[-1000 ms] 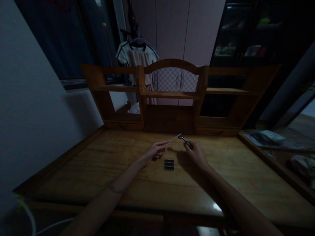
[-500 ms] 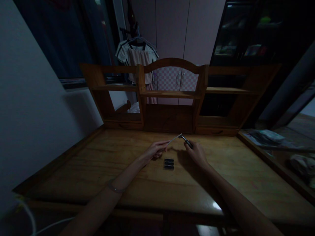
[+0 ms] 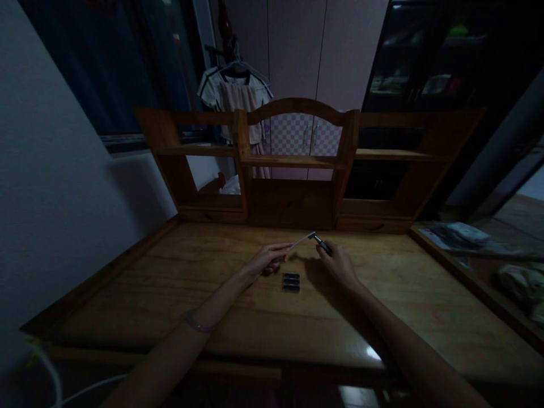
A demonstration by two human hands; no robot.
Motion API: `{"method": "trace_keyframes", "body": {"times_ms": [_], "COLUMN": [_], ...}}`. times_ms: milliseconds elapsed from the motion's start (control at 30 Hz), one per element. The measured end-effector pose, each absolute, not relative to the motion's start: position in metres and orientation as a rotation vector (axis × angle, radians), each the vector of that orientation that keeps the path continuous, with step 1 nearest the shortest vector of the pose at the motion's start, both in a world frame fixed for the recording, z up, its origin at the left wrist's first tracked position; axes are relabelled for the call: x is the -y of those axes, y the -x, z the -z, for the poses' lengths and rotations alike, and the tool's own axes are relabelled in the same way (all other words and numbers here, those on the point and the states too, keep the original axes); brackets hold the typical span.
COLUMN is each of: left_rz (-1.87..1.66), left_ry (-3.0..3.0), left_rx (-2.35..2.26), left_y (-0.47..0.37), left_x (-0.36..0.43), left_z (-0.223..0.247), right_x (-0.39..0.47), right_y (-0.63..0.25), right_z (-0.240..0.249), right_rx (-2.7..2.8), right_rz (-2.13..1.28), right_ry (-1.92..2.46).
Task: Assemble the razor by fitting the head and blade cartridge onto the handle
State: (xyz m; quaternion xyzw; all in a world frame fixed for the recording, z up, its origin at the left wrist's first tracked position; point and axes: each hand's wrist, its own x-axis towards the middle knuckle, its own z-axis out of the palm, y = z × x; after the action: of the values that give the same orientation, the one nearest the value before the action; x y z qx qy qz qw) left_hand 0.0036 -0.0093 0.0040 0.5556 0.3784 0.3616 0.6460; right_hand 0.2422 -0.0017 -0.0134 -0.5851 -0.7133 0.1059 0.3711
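In my right hand (image 3: pixel 339 264) is a razor (image 3: pixel 322 244) with a dark and silver handle, its small head tilted up to the left. My left hand (image 3: pixel 268 258) pinches a thin, pale, slightly curved strip (image 3: pixel 301 239) whose kind I cannot make out. The strip's far end meets the razor's head; whether they touch is too dim to tell. Just below the hands, a small clear pack of dark razor cartridges (image 3: pixel 291 282) lies on the wooden desk (image 3: pixel 204 317). My palms and some fingers are hidden from the camera.
A wooden shelf unit (image 3: pixel 293 161) rises along the desk's back edge. A wall (image 3: pixel 76 170) borders the left side. Papers and a pale packet (image 3: pixel 467 232) lie beyond the right edge. A white cable (image 3: pixel 53 368) hangs at the lower left.
The view has shifted very slightly. Both hands, the strip and the razor hold nearly the same places, with the razor's head turned only a little.
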Motion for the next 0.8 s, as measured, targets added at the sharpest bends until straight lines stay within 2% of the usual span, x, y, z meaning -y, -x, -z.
{"method": "trace_keyframes", "body": {"times_ms": [800], "left_rz": [-0.816], "left_ry": [-1.296], "left_rx": [-0.816], "left_y": [-0.0032], "left_x": [0.005], "left_z": [0.0009], "right_x": [0.0033], "right_y": [-0.2425], "right_z": [0.0118], "right_rx": [1.844], "right_rz": [-0.27], "right_ry": [1.509]}}
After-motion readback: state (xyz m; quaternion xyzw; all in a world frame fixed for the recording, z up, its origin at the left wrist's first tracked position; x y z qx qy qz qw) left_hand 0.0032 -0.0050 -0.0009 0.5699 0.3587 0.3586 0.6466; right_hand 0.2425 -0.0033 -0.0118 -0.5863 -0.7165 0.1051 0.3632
